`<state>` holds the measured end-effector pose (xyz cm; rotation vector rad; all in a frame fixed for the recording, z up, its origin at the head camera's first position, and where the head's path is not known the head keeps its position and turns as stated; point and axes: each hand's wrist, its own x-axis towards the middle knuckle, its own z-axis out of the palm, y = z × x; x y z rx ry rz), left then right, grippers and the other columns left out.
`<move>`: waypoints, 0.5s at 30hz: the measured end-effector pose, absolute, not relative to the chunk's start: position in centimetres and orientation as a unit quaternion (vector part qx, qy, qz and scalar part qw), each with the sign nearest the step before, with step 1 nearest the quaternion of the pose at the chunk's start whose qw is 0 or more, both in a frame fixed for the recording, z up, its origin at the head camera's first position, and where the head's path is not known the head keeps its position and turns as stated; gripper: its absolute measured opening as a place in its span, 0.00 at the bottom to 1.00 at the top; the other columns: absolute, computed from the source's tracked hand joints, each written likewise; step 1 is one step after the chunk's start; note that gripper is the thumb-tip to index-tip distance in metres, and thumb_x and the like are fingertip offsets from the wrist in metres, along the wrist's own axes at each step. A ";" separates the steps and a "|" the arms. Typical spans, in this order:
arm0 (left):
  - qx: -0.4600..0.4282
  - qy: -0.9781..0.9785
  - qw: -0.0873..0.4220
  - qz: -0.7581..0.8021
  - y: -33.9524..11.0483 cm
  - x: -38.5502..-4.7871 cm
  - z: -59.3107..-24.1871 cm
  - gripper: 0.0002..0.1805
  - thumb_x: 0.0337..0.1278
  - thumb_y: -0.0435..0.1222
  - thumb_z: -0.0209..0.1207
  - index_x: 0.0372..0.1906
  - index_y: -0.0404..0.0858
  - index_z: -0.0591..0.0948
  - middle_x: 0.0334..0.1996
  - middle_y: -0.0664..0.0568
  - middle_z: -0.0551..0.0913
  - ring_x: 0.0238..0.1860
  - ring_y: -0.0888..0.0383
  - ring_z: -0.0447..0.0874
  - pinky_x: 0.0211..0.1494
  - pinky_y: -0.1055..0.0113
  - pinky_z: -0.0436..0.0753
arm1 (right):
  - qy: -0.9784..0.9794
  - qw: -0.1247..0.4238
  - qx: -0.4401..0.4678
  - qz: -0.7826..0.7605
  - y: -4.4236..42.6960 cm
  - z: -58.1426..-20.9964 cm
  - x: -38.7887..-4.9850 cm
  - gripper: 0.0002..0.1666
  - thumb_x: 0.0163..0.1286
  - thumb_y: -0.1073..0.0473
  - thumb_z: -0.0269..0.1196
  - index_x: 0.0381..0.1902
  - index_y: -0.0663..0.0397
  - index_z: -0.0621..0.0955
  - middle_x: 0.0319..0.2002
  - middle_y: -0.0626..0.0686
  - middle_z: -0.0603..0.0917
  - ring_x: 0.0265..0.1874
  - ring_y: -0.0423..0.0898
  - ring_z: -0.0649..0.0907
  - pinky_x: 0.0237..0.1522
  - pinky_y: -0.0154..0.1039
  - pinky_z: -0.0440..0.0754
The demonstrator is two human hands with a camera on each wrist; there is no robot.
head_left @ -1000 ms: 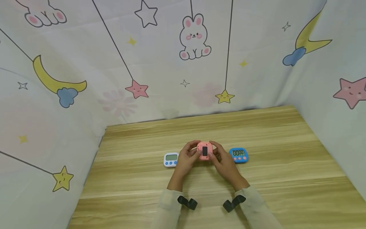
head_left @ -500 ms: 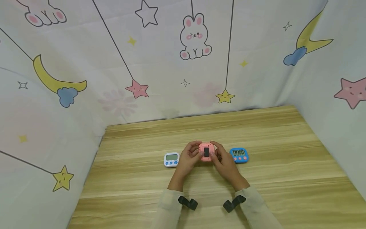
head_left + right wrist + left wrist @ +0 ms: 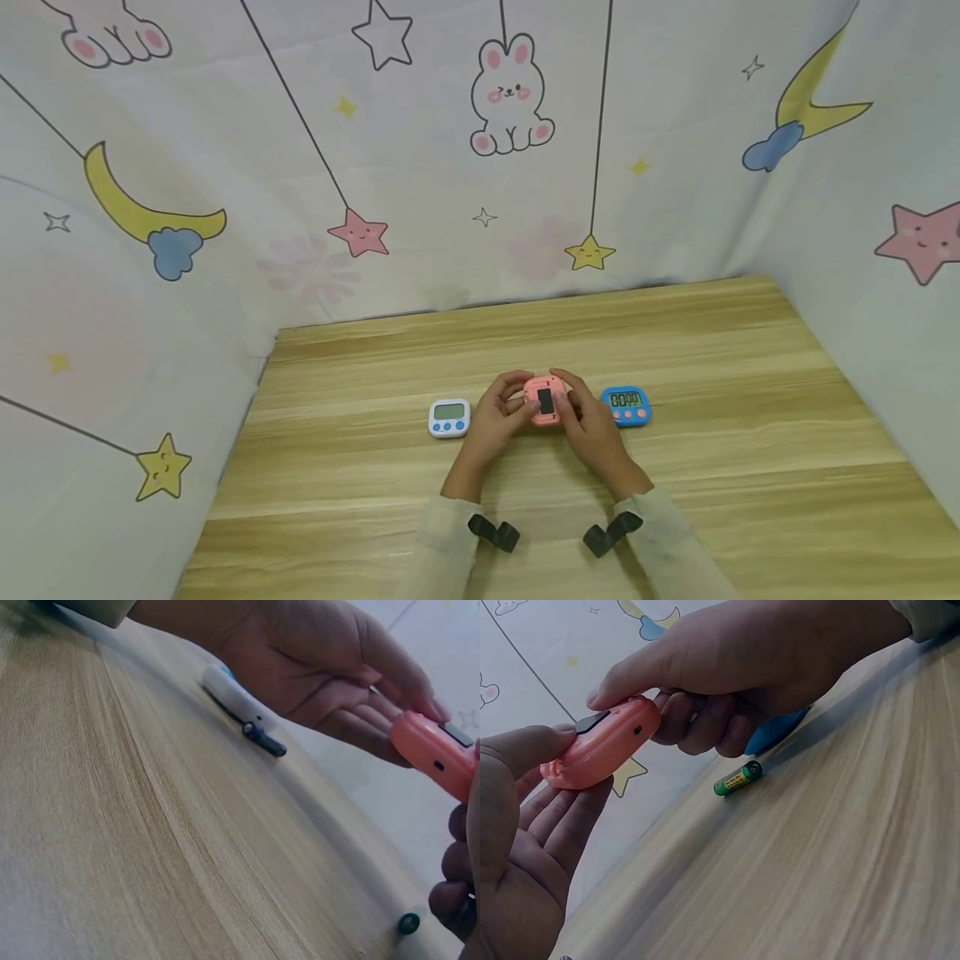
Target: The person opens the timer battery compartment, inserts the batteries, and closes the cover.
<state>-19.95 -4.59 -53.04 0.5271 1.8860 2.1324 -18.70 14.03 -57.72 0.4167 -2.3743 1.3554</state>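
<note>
A pink timer is held up between both hands, its back with a dark rectangle facing the head camera. My left hand grips its left side, thumb on the back and fingers beneath, as the left wrist view shows. My right hand pinches its right side with the thumb on the back; the other fingers are curled. In the left wrist view a green battery lies on the table below the right hand. A dark battery lies beside the white timer in the right wrist view.
The white timer with blue buttons lies left of the hands. A blue timer with pink buttons lies just right of them. The wooden table meets a patterned cloth at its back and sides.
The pink timer has moved slightly right and down between the hands, and it has tilted a little. Both hands keep hold of it. The white and blue timers have stayed in place.
</note>
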 end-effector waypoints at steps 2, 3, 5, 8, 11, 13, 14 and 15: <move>0.181 0.650 0.126 0.728 -4.6 -19.9 -53.0 0.27 0.64 0.29 0.61 0.66 0.32 0.68 0.62 0.39 0.73 0.58 0.49 0.79 0.51 0.65 0.82 | -0.843 0.187 0.148 0.482 14.1 -57.7 -18.7 0.23 0.77 0.55 0.54 0.67 0.38 0.70 0.17 0.39 0.68 0.14 0.37 0.66 0.15 0.33 0.65; 0.180 0.651 0.129 0.726 -4.6 -19.9 -53.0 0.27 0.64 0.30 0.61 0.66 0.33 0.68 0.62 0.40 0.73 0.58 0.49 0.79 0.51 0.65 0.82 | -0.843 0.186 0.147 0.483 14.1 -57.7 -18.7 0.23 0.77 0.54 0.54 0.67 0.38 0.70 0.16 0.39 0.68 0.14 0.36 0.66 0.15 0.33 0.65; 0.180 0.653 0.129 0.724 -4.6 -20.1 -53.4 0.28 0.63 0.31 0.62 0.66 0.36 0.69 0.63 0.42 0.74 0.58 0.50 0.79 0.50 0.65 0.83 | -0.842 0.184 0.145 0.486 14.1 -57.7 -18.7 0.23 0.77 0.54 0.54 0.67 0.37 0.71 0.16 0.39 0.68 0.13 0.36 0.66 0.14 0.33 0.64; 0.178 0.661 0.133 0.716 -4.6 -20.1 -53.4 0.28 0.63 0.32 0.62 0.67 0.38 0.71 0.63 0.44 0.74 0.57 0.52 0.80 0.50 0.65 0.83 | -0.840 0.181 0.143 0.491 14.1 -57.8 -18.7 0.23 0.76 0.54 0.55 0.67 0.37 0.71 0.15 0.39 0.68 0.13 0.36 0.66 0.14 0.33 0.64; 0.175 0.672 0.136 0.707 -4.5 -19.9 -53.0 0.27 0.64 0.33 0.62 0.67 0.39 0.72 0.64 0.46 0.74 0.56 0.53 0.80 0.49 0.66 0.83 | -0.841 0.180 0.144 0.489 14.1 -57.7 -18.7 0.22 0.77 0.54 0.54 0.67 0.37 0.71 0.15 0.39 0.68 0.13 0.36 0.66 0.15 0.33 0.64; 0.177 0.678 0.137 0.700 -4.5 -19.9 -53.0 0.26 0.64 0.33 0.61 0.67 0.40 0.72 0.64 0.46 0.73 0.56 0.50 0.81 0.48 0.67 0.83 | -0.844 0.179 0.148 0.484 14.2 -57.7 -18.7 0.22 0.77 0.54 0.54 0.67 0.38 0.71 0.16 0.39 0.68 0.13 0.36 0.66 0.15 0.33 0.65; 0.179 0.680 0.137 0.698 -4.5 -19.9 -53.1 0.26 0.65 0.33 0.61 0.67 0.40 0.72 0.64 0.46 0.73 0.56 0.48 0.80 0.48 0.67 0.83 | -0.845 0.179 0.151 0.480 14.2 -57.8 -18.7 0.22 0.77 0.54 0.53 0.67 0.39 0.70 0.16 0.39 0.68 0.13 0.36 0.66 0.15 0.33 0.65; 0.181 0.680 0.136 0.697 -4.5 -19.9 -53.1 0.26 0.65 0.32 0.60 0.67 0.40 0.72 0.65 0.46 0.73 0.56 0.46 0.80 0.48 0.68 0.83 | -0.848 0.179 0.153 0.475 14.2 -57.8 -18.6 0.22 0.77 0.54 0.53 0.67 0.40 0.70 0.17 0.39 0.67 0.14 0.36 0.66 0.16 0.33 0.65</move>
